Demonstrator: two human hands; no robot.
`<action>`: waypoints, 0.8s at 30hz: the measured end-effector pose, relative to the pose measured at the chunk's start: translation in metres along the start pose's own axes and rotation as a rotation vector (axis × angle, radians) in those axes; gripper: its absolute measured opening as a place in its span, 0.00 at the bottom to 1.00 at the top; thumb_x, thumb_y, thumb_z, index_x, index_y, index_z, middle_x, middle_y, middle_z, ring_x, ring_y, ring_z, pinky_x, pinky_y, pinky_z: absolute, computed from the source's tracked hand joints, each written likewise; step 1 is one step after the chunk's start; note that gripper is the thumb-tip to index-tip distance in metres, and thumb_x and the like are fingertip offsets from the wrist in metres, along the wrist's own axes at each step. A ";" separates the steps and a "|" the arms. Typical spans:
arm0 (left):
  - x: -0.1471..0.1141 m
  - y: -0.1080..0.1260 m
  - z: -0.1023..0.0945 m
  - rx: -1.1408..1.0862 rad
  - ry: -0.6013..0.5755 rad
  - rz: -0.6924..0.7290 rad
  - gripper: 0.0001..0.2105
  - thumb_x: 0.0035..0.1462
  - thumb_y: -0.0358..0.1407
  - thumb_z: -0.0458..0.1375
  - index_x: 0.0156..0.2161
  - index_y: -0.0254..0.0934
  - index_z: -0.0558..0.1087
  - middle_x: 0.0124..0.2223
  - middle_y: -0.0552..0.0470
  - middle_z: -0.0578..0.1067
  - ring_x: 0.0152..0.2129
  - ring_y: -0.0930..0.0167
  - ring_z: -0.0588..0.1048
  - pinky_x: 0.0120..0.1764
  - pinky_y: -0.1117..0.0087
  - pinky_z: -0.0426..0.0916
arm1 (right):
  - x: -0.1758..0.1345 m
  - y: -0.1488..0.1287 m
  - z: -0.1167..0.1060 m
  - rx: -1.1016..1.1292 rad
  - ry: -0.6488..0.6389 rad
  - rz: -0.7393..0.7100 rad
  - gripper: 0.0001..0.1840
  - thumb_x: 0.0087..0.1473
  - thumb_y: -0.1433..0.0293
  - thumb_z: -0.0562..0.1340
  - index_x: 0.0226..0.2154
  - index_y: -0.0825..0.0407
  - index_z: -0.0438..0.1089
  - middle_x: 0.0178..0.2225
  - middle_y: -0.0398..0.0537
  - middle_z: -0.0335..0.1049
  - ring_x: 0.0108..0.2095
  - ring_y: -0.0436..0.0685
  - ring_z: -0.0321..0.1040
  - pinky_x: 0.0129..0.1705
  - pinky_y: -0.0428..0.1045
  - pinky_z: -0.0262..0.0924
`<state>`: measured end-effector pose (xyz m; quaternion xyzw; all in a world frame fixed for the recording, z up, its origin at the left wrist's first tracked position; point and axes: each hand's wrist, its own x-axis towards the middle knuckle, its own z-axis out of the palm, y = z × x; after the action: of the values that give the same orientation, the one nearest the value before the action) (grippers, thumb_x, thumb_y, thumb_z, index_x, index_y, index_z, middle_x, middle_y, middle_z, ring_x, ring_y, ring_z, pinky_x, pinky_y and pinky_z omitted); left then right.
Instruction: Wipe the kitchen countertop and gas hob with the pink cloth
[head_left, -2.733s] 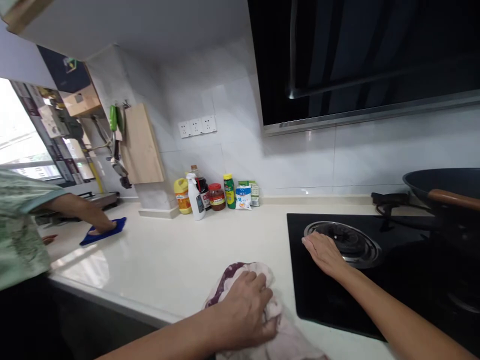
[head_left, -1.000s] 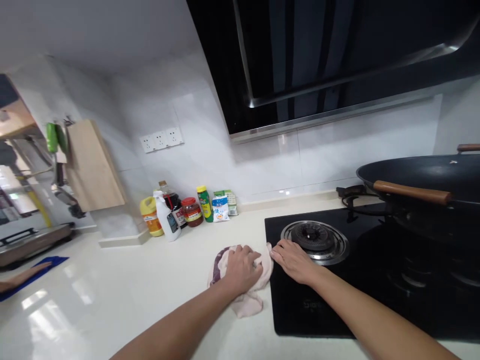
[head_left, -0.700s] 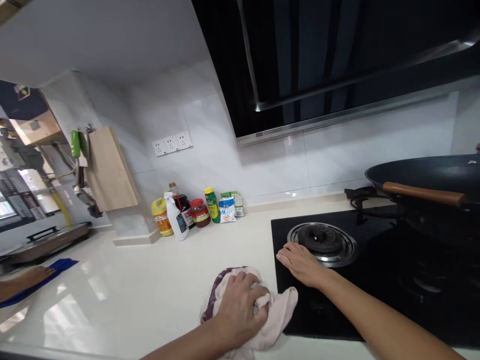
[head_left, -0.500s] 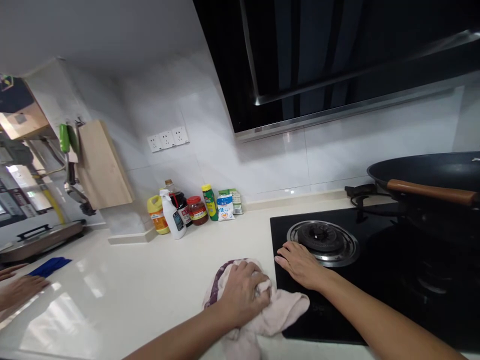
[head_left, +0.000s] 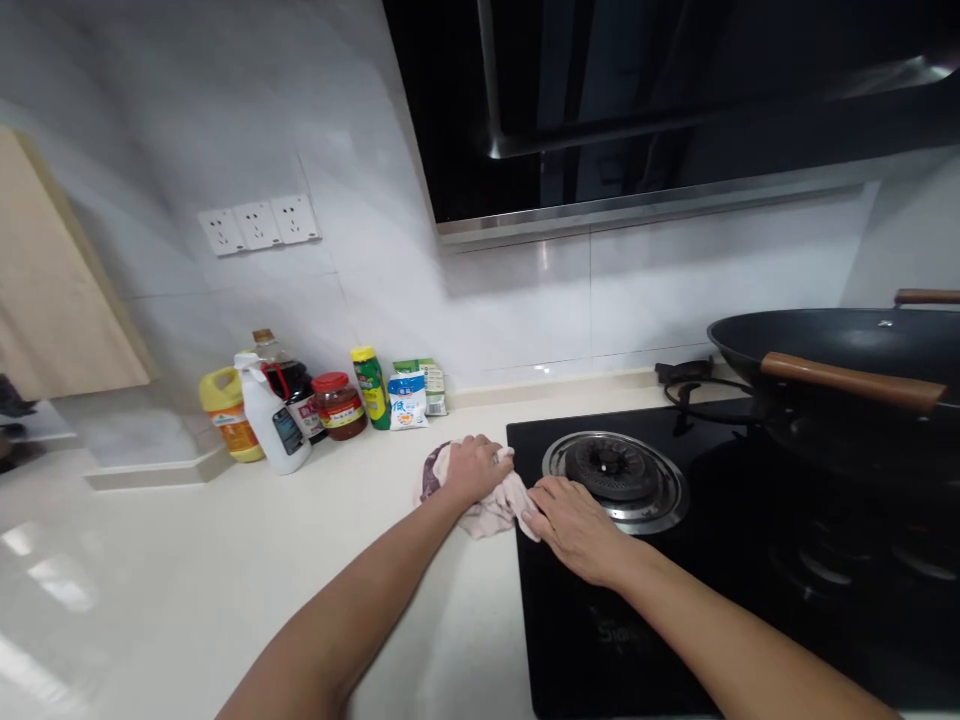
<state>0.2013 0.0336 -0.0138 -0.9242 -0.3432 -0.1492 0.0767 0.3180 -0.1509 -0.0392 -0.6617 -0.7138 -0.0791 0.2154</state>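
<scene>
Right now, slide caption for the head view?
Left hand on pink cloth at gas hob's edge, right hand by burner.

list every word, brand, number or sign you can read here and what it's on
"低": on the blue-and-white packet; its other print is too small.
"Si...": faint letters on the black cooktop; the rest is unclear.
Too small or blurred to read: labels on the yellow jug, white spray bottle, dark bottle, red-lidded jar, yellow-capped green bottle and green packet.
</scene>
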 end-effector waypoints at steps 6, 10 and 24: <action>0.027 -0.032 0.008 0.022 -0.031 -0.152 0.24 0.66 0.51 0.44 0.49 0.41 0.77 0.53 0.43 0.75 0.52 0.56 0.70 0.53 0.53 0.60 | -0.001 0.003 -0.001 0.054 -0.019 0.003 0.21 0.71 0.60 0.46 0.53 0.51 0.67 0.52 0.54 0.66 0.54 0.61 0.62 0.57 0.59 0.56; 0.026 -0.065 0.005 0.048 -0.052 -0.284 0.24 0.65 0.52 0.44 0.50 0.43 0.77 0.55 0.41 0.74 0.54 0.54 0.69 0.54 0.49 0.60 | -0.002 0.005 0.002 0.053 0.005 0.000 0.22 0.70 0.59 0.47 0.54 0.51 0.68 0.53 0.55 0.67 0.54 0.62 0.62 0.58 0.60 0.57; -0.091 -0.126 -0.040 0.150 -0.045 -0.410 0.23 0.65 0.51 0.45 0.51 0.45 0.77 0.54 0.44 0.76 0.52 0.57 0.72 0.52 0.55 0.63 | 0.001 0.005 0.001 0.070 -0.028 -0.001 0.22 0.70 0.60 0.48 0.53 0.52 0.70 0.53 0.56 0.68 0.54 0.63 0.63 0.55 0.60 0.57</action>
<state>0.0439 0.0631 -0.0006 -0.8298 -0.5358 -0.1150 0.1057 0.3229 -0.1493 -0.0406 -0.6544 -0.7194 -0.0448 0.2286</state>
